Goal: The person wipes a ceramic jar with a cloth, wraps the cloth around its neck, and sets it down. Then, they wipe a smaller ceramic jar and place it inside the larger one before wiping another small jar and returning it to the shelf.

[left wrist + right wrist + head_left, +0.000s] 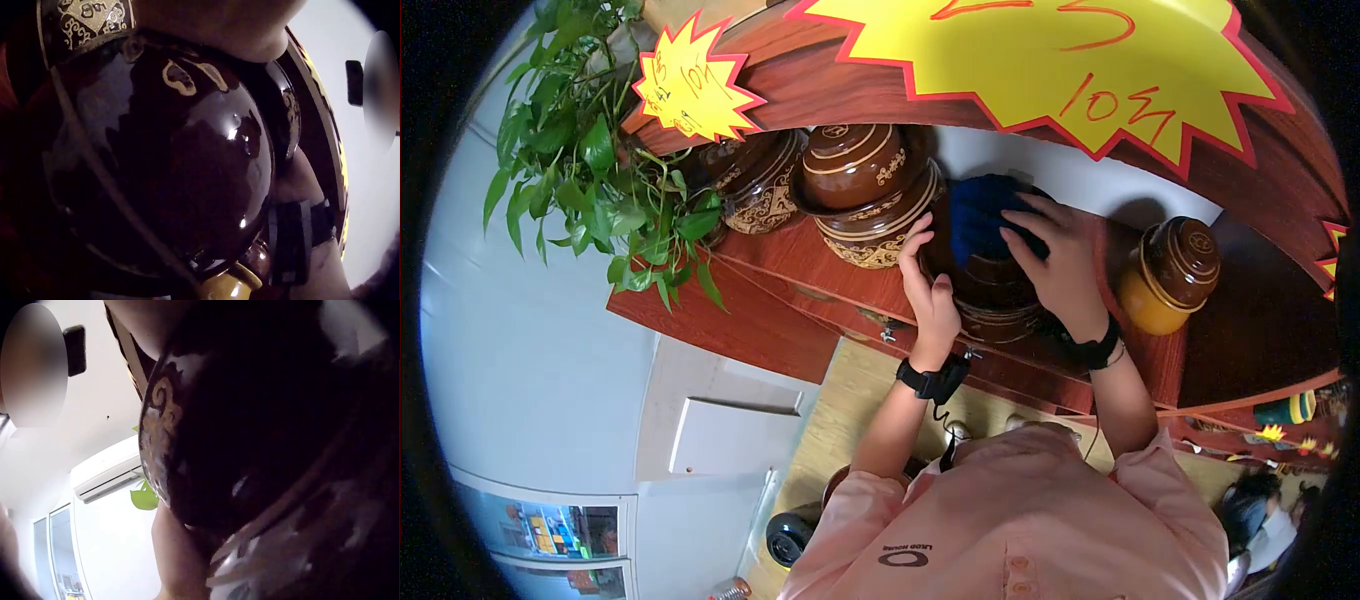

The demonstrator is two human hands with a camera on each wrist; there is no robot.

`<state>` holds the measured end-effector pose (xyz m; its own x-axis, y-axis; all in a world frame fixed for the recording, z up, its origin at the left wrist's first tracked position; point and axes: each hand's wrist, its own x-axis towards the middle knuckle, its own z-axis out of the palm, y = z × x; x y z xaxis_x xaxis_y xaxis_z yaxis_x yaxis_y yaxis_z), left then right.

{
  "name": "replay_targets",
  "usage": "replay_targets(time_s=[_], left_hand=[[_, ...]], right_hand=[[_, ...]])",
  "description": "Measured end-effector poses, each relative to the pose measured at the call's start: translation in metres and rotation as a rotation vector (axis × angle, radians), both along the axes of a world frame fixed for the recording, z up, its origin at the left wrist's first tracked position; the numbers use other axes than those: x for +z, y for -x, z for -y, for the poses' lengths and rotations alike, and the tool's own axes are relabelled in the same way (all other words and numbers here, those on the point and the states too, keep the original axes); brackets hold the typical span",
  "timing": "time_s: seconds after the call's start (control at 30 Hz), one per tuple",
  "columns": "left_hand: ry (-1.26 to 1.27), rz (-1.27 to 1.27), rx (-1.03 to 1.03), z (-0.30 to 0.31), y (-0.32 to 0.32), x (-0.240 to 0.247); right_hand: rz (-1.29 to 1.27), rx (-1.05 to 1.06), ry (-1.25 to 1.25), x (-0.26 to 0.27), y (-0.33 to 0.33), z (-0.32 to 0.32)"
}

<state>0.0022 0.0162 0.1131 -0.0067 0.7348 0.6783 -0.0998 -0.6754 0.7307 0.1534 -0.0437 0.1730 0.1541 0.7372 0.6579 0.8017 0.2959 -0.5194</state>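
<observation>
A dark brown glazed jar [997, 303] stands on the reddish wooden shelf; its rounded top [983, 215] looks deep blue in the head view. My right hand [1055, 262] rests over that top, fingers spread and slightly bent. Beside the jar's left side is my left hand [930, 300], its fingers extended upward between this jar and a patterned pot [870, 235]. Close up in the left wrist view, the jar's glossy belly [169, 156] carries a pale line and gold markings. In the right wrist view, a gold scroll pattern [161, 419] shows on the dark glaze.
A smaller brown-and-yellow jar [1170, 275] stands to the right. Further left are another patterned pot [760, 195] and a trailing green plant [590, 180]. An upper wooden board [800, 85] with yellow price tags [700, 85] overhangs the shelf. Drawers with small metal knobs [887, 333] lie below.
</observation>
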Motion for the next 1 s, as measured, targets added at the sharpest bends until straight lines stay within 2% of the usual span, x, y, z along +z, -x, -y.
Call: replay_targets(time_s=[0.13,0.23,0.27,0.33,0.43,0.47,1.0], left_hand=[[0.01,-0.041,0.022,0.003,0.001,0.004],[-0.017,-0.095,0.066,0.002,0.001,0.003],[-0.026,-0.113,0.086,0.0,0.001,0.001],[-0.091,-0.071,-0.015,-0.004,0.005,-0.006],[-0.071,-0.042,-0.087,-0.004,0.007,-0.008],[-0.046,-0.039,-0.097,-0.004,0.006,-0.008],[0.07,-0.058,-0.173,-0.004,0.013,-0.009]], right_hand=[[-0.071,-0.029,-0.154,-0.005,0.001,0.004],[0.092,-0.047,-0.322,0.002,0.012,0.013],[0.114,0.017,-0.316,0.005,0.018,0.015],[0.156,0.146,-0.302,0.01,0.034,0.019],[0.283,0.245,-0.012,0.013,0.052,0.016],[0.462,0.214,0.003,0.005,0.051,0.013],[0.547,0.226,-0.091,0.006,0.059,0.011]])
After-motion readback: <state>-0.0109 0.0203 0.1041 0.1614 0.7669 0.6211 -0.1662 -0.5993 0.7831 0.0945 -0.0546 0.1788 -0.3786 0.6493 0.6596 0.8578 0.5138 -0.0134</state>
